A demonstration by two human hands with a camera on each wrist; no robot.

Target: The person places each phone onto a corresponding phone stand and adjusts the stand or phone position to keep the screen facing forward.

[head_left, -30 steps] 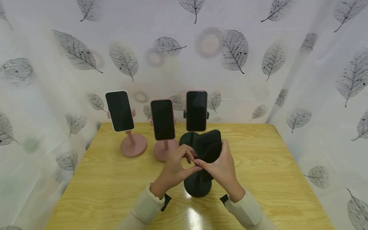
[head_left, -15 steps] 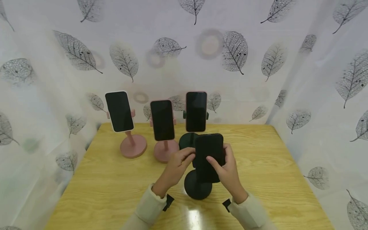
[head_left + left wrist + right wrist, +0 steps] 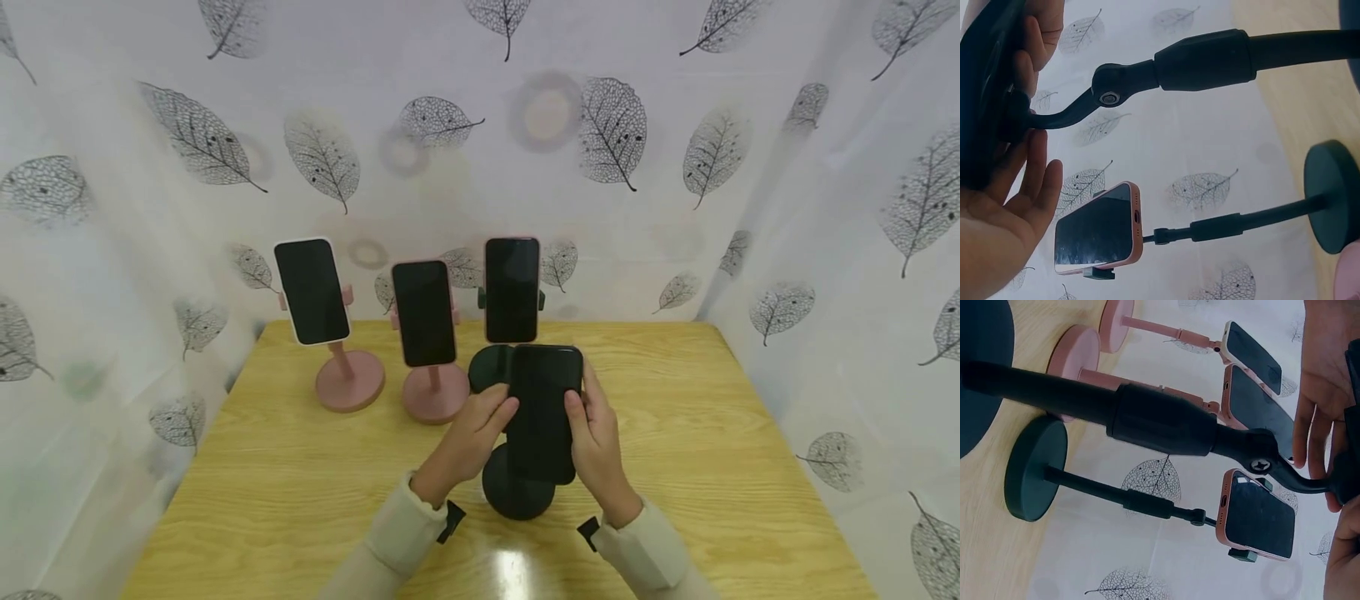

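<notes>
In the head view a black phone (image 3: 542,421) stands almost upright in front of a dark phone stand, whose round base (image 3: 517,496) shows below it. My right hand (image 3: 597,446) holds the phone by its right edge, thumb along the front and fingers behind. At the left edge my left hand (image 3: 472,429) pinches with thumb and fingers where the stand's clamp sits; the clamp itself is mostly hidden. The left wrist view shows the stand's jointed neck (image 3: 1110,84) reaching the back of the phone, with fingertips (image 3: 1038,140) close beside it.
Two pink stands hold a white-edged phone (image 3: 312,292) and a pink-edged phone (image 3: 425,312) at the left. Behind the work, a dark green stand carries another phone (image 3: 512,290). Everything stands on a wooden table (image 3: 675,417) before a leaf-patterned curtain (image 3: 480,192).
The phone has straightened from a slant to nearly upright. My right thumb has moved from beside the left fingers to the phone's right edge. The left hand stays at the left edge.
</notes>
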